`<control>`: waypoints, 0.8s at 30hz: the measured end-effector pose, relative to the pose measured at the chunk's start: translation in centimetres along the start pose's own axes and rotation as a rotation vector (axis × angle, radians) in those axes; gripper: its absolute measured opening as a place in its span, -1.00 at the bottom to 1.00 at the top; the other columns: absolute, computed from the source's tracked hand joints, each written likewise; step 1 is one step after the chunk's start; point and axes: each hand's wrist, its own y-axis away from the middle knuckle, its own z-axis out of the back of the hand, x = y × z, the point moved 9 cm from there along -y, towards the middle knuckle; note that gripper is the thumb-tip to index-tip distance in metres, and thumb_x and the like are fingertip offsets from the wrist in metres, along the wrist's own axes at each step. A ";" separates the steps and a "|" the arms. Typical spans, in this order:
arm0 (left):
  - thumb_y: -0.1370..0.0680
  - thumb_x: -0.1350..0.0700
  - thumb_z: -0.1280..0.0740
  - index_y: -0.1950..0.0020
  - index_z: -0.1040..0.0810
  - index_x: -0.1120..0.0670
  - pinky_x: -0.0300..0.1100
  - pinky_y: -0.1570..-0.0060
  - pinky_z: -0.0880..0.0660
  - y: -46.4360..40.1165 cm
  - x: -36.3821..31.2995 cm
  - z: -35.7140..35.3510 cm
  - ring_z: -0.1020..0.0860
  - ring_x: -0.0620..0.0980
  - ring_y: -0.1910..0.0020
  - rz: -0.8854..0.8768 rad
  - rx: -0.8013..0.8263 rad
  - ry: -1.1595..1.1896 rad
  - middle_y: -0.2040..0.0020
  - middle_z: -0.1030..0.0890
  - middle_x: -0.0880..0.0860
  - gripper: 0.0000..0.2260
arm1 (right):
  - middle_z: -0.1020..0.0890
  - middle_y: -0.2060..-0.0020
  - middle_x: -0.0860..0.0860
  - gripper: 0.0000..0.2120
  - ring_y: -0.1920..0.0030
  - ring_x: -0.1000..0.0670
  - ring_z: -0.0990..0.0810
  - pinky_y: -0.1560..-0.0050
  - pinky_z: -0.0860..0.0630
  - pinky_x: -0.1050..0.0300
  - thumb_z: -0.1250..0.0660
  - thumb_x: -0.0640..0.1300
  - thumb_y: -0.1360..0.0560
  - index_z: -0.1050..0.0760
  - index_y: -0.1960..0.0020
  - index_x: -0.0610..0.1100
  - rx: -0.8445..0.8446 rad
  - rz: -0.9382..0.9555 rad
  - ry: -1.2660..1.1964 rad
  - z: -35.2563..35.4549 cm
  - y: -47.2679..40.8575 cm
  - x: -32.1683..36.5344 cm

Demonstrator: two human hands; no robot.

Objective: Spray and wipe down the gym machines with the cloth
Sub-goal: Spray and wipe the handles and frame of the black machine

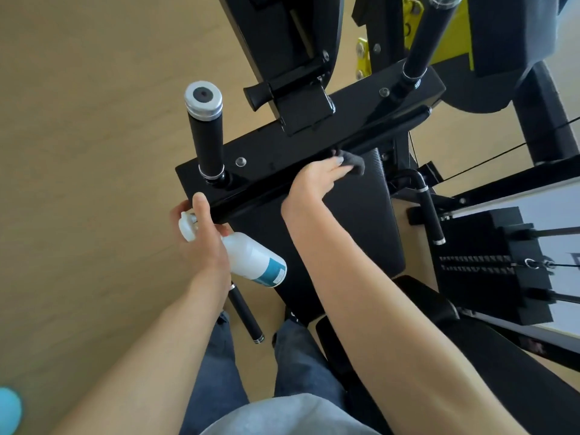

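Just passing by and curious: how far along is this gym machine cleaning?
Midway, it seems. The right hand presses a grey cloth on the machine's black crossbar, which looks glossy. The left hand holds the spray bottle. Whether the upright handles and seat pad are wiped is unclear.

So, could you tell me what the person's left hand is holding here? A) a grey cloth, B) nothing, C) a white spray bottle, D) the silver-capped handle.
C: the left hand grips a white spray bottle by its neck, while the right hand presses the grey cloth against the black crossbar.
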 end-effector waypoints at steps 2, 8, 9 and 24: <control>-0.67 -0.19 -0.29 -0.17 -0.45 -0.10 -0.40 0.39 -0.46 0.2 -0.1 0.3 -0.45 -0.14 0.36 -0.005 -0.013 -0.011 0.13 -0.47 -0.10 -0.79 | -0.18 -0.60 -0.03 -0.51 -0.51 -0.17 -0.28 -0.47 -0.22 -0.18 0.15 0.09 -0.73 0.13 -0.64 0.19 0.024 -0.054 -0.046 0.1 0.4 0.2; -0.67 -0.19 -0.27 -0.17 -0.45 -0.10 -0.24 0.18 -0.46 0.0 -0.1 0.3 -0.45 -0.11 0.32 -0.032 -0.031 -0.060 0.22 -0.46 -0.11 -0.80 | -0.18 -0.61 0.04 -0.50 -0.53 -0.14 -0.26 -0.47 -0.20 -0.15 0.14 0.05 -0.71 -0.05 -0.64 0.06 -0.059 0.022 -0.051 2.0 -3.5 7.2; -0.66 -0.19 -0.27 -0.19 -0.45 -0.09 -0.22 0.15 -0.46 -0.1 -0.2 0.3 -0.45 -0.09 0.30 -0.035 -0.034 -0.062 0.28 -0.46 -0.16 -0.78 | -0.19 -0.60 0.04 -0.50 -0.52 -0.14 -0.27 -0.48 -0.23 -0.18 0.13 0.06 -0.70 -0.08 -0.63 0.06 -0.083 0.060 -0.017 2.6 -4.0 8.9; -0.65 -0.21 -0.27 -0.10 -0.44 -0.18 -0.21 0.18 -0.45 -0.1 -0.1 0.1 -0.43 -0.10 0.36 -0.045 -0.043 -0.027 0.03 -0.47 -0.07 -0.85 | -0.70 -0.13 -0.10 -0.37 -0.10 -0.18 -0.68 -0.16 -0.59 -0.12 -0.03 0.31 -0.60 -0.62 -0.27 -0.12 0.252 -0.055 -0.452 2.9 -12.4 10.5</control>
